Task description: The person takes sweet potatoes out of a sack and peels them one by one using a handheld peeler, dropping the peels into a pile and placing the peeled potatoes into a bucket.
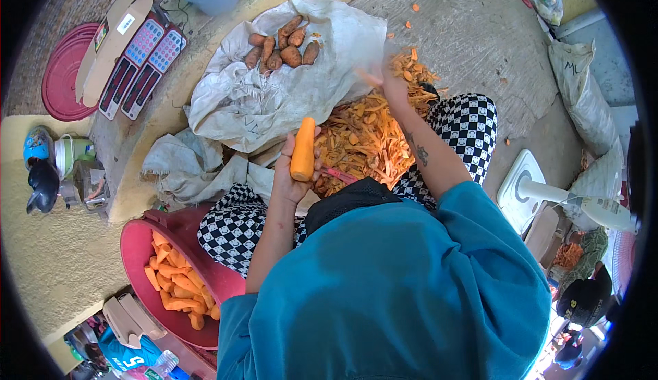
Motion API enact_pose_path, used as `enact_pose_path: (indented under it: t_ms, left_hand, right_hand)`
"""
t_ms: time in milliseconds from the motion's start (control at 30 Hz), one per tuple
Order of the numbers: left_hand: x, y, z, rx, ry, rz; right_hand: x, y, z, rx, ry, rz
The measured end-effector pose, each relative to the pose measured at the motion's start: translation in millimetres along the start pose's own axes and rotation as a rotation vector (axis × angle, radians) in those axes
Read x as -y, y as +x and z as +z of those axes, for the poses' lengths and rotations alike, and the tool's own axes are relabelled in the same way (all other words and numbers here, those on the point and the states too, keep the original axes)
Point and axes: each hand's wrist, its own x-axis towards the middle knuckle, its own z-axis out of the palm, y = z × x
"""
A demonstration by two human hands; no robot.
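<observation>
My left hand (292, 177) holds a peeled carrot (303, 151) upright across its palm and fingers. My right hand (395, 88) is up and to the right, over the edge of a heap of carrot peelings (370, 133). It is blurred, and a pale, blurred thing juts from it to the left; what it is cannot be told. Several unpeeled carrots (291, 56) lie on a white woven sack (354, 30) beyond the hands. A red plastic tub (136, 246) at the left holds many peeled carrots (180, 282). A pink-handled tool (339, 175) lies partly hidden beside the left hand.
Checkered trouser legs (462, 133) flank the peelings. A white stand base (522, 184) is at the right, near a filled woven sack (583, 92). Two devices with keypads (146, 66) and a red lid (64, 71) lie upper left. Small orange scraps dot the concrete floor (478, 35).
</observation>
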Motion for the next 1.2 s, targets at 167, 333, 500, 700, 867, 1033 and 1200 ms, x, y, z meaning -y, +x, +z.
enact_pose_path:
  t_ms: [167,333,500,700,867,1033,1200]
  left_hand:
    - [0.5,8.6,2.5,-0.13,-0.034,-0.004]
    - [0.9,16.4,-28.6,0.258,-0.105,0.049]
    - [-0.4,18.5,-18.7,-0.16,0.001,0.211]
    - [0.1,18.4,-22.7,-0.266,0.062,0.345]
    - [-0.3,19.0,-11.0,-0.194,0.009,0.396]
    - [-2.3,15.3,-21.8,-0.137,-0.017,0.377]
    - [-0.3,12.2,-8.2,0.016,-0.126,0.318]
  right_hand:
    - [-50.6,-50.4,44.5,0.536,-0.378,0.081]
    - [-24.2,-98.3,49.6,0.02,-0.549,-0.77]
    - [-32.6,-124.3,65.5,0.945,-0.634,-0.892]
    - [-50.5,-142.4,86.3,1.095,-0.75,-1.098]
    - [-64.2,-141.2,95.9,1.053,-0.844,-0.973]
    - [-10.1,-141.9,51.8,1.062,-0.509,-0.609]
    - [-13.0,-113.3,53.2,0.681,-0.085,-0.333]
